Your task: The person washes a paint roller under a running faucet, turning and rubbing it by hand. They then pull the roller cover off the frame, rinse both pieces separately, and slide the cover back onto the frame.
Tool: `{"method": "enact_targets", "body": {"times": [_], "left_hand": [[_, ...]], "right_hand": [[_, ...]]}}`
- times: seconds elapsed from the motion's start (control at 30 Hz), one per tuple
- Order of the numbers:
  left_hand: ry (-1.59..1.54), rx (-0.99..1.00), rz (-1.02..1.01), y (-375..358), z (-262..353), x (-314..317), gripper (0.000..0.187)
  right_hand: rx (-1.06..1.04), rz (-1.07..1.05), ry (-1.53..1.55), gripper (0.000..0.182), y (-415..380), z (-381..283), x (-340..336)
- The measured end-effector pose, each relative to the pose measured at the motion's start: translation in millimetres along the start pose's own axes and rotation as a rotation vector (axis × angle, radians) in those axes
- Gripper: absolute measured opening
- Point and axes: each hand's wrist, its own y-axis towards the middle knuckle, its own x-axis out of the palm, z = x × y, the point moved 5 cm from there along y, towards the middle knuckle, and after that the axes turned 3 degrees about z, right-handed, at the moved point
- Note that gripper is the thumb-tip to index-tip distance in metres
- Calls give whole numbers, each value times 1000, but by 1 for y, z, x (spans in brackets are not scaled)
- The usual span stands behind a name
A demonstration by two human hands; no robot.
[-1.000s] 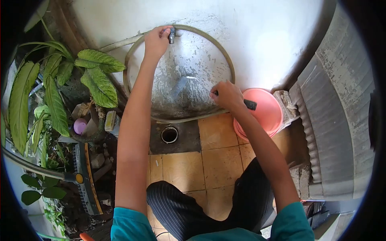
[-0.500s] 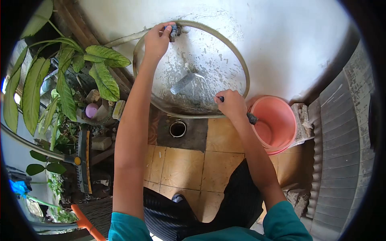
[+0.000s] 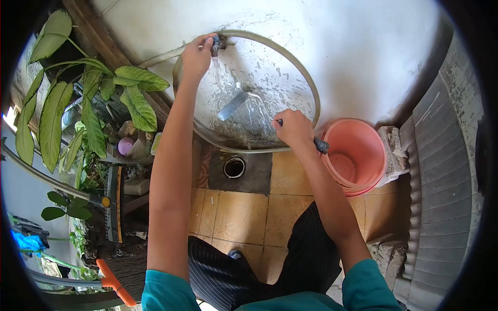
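My left hand [image 3: 197, 58] is up at the wall, its fingers closed round a tap [image 3: 216, 45]. My right hand [image 3: 294, 128] grips the black handle [image 3: 321, 146] of a paint roller, whose end sticks out behind the wrist. The roller's grey-blue sleeve [image 3: 233, 106] is tilted, below the tap and in front of the wet, stained wall. Water runs and splashes about the sleeve and its thin frame. A long clear hose [image 3: 296, 58] makes a wide loop along the wall, round the tap and roller.
A round drain hole [image 3: 234, 167] lies in the floor below the roller. To the right, a pink bucket [image 3: 358, 154] stands beside stacked bricks [image 3: 394, 147] and grey corrugated sheeting [image 3: 446, 181]. Leafy plants [image 3: 140, 106], a broom head [image 3: 114, 205] and an orange-handled tool [image 3: 115, 282] are at the left.
The view has turned slightly. My right hand and the roller have shifted a little up and left in view. My left hand stays at the tap.
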Motion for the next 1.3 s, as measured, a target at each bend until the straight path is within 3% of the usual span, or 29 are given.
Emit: {"method": "enact_targets", "body": {"times": [0.37,0.43,0.67,0.7,0.73,0.8,0.87,0.93,1.0,1.03,1.1,1.13,1.2,1.3], "left_hand": [[-170,-73,-66,4,-11,4,21],[-118,-80,-151,4,-9,5,27],[-240,-101,-138,-1,-11,2,25],[-224,10,-157,-13,6,-5,38],[-223,13,-163,-23,1,-7,38],[-5,243,122,-45,-29,-21,54],[152,2,-78,-84,-80,-18,62],[261,-126,-338,-120,-76,-10,61],[15,-496,-633,-146,-79,14,55],[-10,-478,-647,-148,-85,23,55],[319,-226,-598,-154,-92,36,51],[288,-221,-606,-162,-88,41,51],[421,-90,-460,-174,-77,38,45],[366,-184,-423,-186,-75,36,43]], "right_hand": [[-24,-24,60,14,-12,-13,-14],[-28,-27,73,14,-10,-15,-10],[-26,-53,97,16,-11,-30,-15],[-22,-53,101,16,-11,-32,-16],[-5,-46,91,16,-12,-32,-17],[15,-17,86,15,-10,-34,-18],[6,-10,61,15,-11,-35,-15],[-5,3,47,15,-14,-38,-15],[-14,30,5,14,-14,-41,-18],[-48,57,-58,13,-16,-46,-18],[-70,76,-144,15,-21,-53,-17],[-56,81,-172,15,-25,-51,-17],[-41,100,-146,13,-34,-49,-16],[-43,95,-213,10,-42,-51,-16]]}}
